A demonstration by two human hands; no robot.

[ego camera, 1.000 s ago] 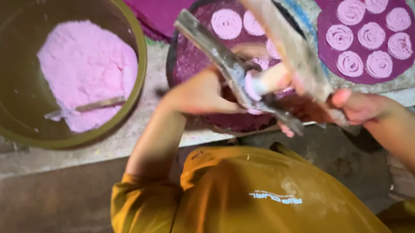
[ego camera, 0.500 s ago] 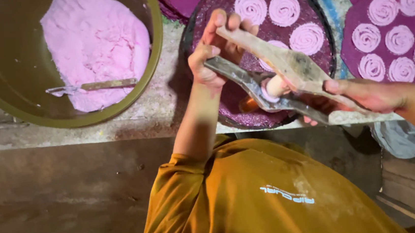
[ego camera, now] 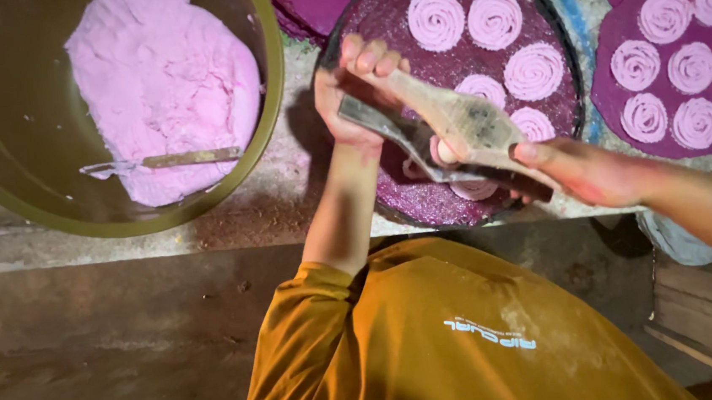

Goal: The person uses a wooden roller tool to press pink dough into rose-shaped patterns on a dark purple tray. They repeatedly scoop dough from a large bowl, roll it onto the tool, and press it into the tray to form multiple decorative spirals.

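My left hand [ego camera: 346, 99] is closed round one end of a wooden two-armed press [ego camera: 460, 122]. My right hand [ego camera: 591, 171] grips the other end. The press lies slantwise just above a round dark tray [ego camera: 392, 28] lined in purple. Several pink dough spirals [ego camera: 532, 72] lie on the tray, and one more pink piece [ego camera: 474, 189] shows under the press near the front rim. My fingers hide the middle of the press.
A large olive-green bowl [ego camera: 274, 105] at the left holds a mound of pink dough [ego camera: 161, 71] with a flat spatula [ego camera: 162, 162] lying on it. At the right lies another purple mat [ego camera: 620, 111] with several spirals. A dusty ledge edge [ego camera: 122, 244] runs below.
The press came down from near the camera to just over the tray. My left hand slid to its far end and its fingers closed round it.
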